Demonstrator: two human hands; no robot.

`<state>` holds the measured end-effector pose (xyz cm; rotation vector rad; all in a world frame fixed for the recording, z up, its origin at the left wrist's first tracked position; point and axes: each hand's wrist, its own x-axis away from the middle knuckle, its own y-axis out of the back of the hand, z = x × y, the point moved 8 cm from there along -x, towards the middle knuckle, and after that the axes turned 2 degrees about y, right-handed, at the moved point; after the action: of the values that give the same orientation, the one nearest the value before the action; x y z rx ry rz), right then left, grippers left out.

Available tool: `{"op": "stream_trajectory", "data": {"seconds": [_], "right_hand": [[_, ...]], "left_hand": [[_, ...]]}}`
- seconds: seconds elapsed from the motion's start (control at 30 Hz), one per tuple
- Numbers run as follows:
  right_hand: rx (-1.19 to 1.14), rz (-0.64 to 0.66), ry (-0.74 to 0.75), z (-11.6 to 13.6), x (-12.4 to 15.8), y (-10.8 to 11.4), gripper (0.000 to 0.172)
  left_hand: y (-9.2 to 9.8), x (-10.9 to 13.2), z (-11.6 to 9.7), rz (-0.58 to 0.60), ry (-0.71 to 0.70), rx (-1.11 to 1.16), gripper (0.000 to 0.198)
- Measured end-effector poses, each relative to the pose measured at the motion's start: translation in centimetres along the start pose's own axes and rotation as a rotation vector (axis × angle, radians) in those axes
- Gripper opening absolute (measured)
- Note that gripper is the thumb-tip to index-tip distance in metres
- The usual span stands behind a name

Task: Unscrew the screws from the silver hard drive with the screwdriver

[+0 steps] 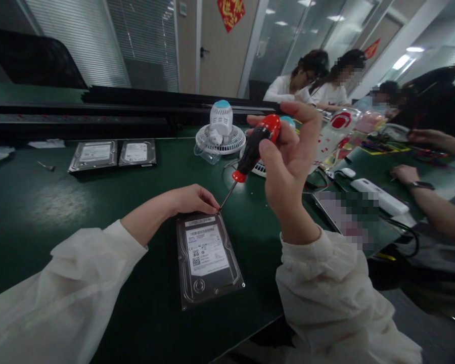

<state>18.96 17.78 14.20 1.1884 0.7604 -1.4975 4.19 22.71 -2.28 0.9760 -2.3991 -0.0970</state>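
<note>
A hard drive (pixel 208 250) lies label side up on the green table in front of me. In my right hand (pixel 288 151) is a screwdriver (pixel 255 146) with a red and black handle, tilted so its shaft runs down to the drive's far right corner. My left hand (pixel 195 198) rests at the drive's far edge, thumb and fingers pinched together beside the screwdriver's tip. Whatever sits between those fingertips is too small to make out.
Two more hard drives (pixel 94 155) lie at the back left. White fans (pixel 220 126) stand behind the drive. At right are a tablet-like device (pixel 339 215), a white power strip (pixel 379 196) and a co-worker's hands (pixel 405 174). Other people (pixel 303 76) sit farther back.
</note>
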Motion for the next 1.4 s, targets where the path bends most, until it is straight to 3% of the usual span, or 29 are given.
{"op": "stream_trajectory", "data": {"seconds": [0.47, 0.63, 0.83, 1.1, 1.4], "right_hand": [[-0.031, -0.033, 0.025, -0.04, 0.05, 0.35, 0.036], [0.056, -0.079, 0.067, 0.16, -0.09, 0.34, 0.047], [-0.024, 0.011, 0.052, 0.25, -0.06, 0.01, 0.049], [0.068, -0.055, 0.041, 0.62, -0.12, 0.1, 0.046], [0.025, 0.012, 0.029, 0.59, -0.12, -0.21, 0.046]], "left_hand": [[0.19, 0.09, 0.0, -0.01, 0.001, -0.01, 0.018], [0.15, 0.12, -0.02, -0.01, -0.011, -0.009, 0.014], [0.29, 0.03, 0.01, -0.016, -0.009, -0.012, 0.013], [0.33, 0.31, -0.35, -0.026, -0.028, -0.018, 0.009], [0.37, 0.24, -0.35, -0.029, -0.03, -0.033, 0.01]]}}
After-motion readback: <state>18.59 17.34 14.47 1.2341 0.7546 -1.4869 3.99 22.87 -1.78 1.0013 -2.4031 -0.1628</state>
